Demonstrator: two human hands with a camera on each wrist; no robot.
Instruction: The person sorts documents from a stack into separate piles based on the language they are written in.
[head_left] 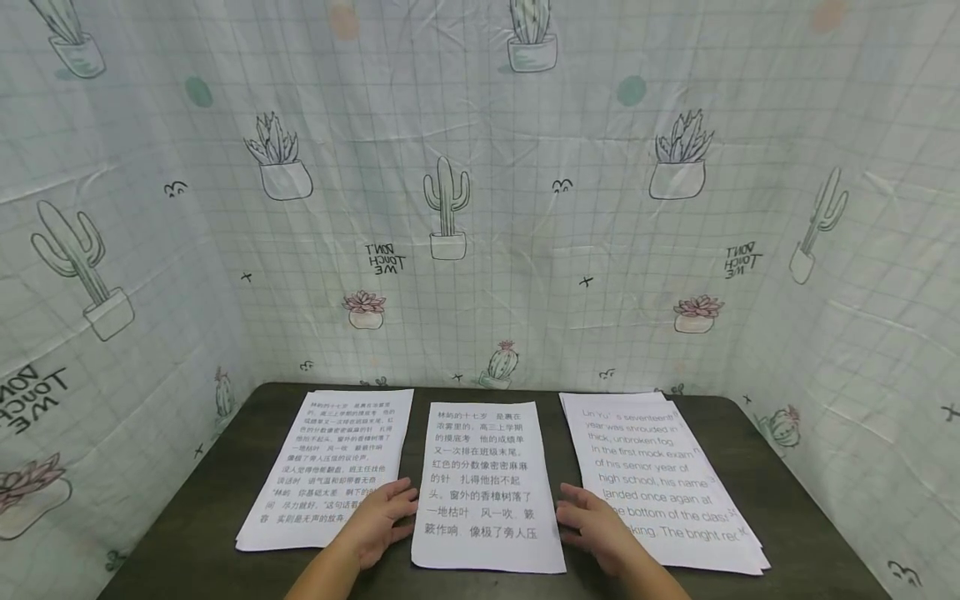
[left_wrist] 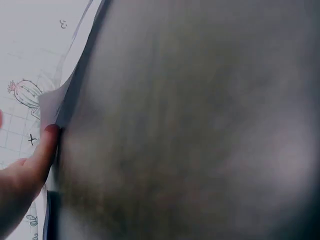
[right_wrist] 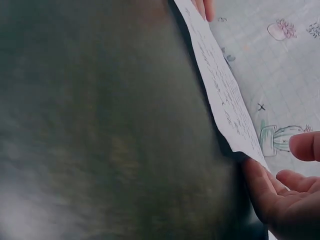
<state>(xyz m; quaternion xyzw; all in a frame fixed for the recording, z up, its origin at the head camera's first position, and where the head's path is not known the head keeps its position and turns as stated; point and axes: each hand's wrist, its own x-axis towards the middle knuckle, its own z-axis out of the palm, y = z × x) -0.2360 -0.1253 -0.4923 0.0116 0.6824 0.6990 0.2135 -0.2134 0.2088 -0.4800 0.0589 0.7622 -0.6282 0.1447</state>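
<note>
A white sheet [head_left: 483, 487] printed with large Chinese characters lies flat in the middle of the dark table. My left hand [head_left: 378, 525] is by its left edge, over the lower right corner of the left paper stack [head_left: 333, 467]. By the sheet's right edge is my right hand [head_left: 597, 529], partly covering the left side of the right paper stack [head_left: 660, 475], which bears English text. Both hands have relaxed fingers, with nothing gripped. In the wrist views, a left-hand finger [left_wrist: 45, 147] and the right hand [right_wrist: 285, 195] rest at paper edges.
The dark table [head_left: 487, 587] reaches back to a hanging cloth [head_left: 480, 317] printed with cacti, which also encloses both sides. Sheets in the left and right stacks are slightly misaligned at their edges. Blurred dark tabletop fills most of both wrist views.
</note>
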